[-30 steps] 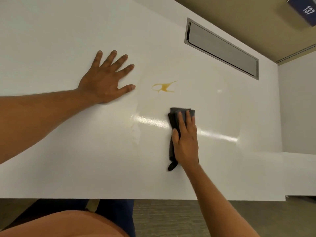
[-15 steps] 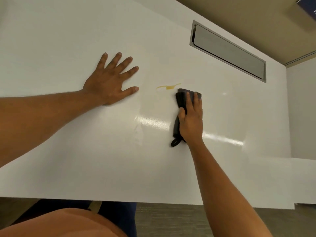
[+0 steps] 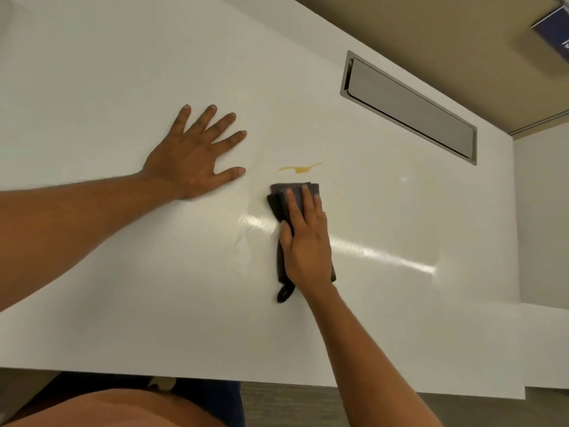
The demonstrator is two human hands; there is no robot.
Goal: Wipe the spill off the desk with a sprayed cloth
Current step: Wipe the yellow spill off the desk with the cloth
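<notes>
A thin yellow spill (image 3: 300, 169) streaks the white desk (image 3: 123, 288) near its middle. Just below the spill lies a folded dark grey cloth (image 3: 280, 201), its far edge a short gap from the streak. My right hand (image 3: 304, 241) lies flat on the cloth and presses it onto the desk, covering most of it; a small loop of the cloth sticks out by my wrist. To the left of the spill, my left hand (image 3: 194, 155) rests palm down on the desk with fingers spread and holds nothing.
A grey metal cable-tray lid (image 3: 409, 107) is set into the desk at the far right. A wet sheen (image 3: 246, 241) shows left of the cloth. A white side panel (image 3: 542, 217) stands at the right. The desk's near edge runs above my lap.
My right hand pushed the cloth up onto the spill, then drew it back toward me and a little left. Only a thinner upper streak of the spill shows now. My left hand stayed put.
</notes>
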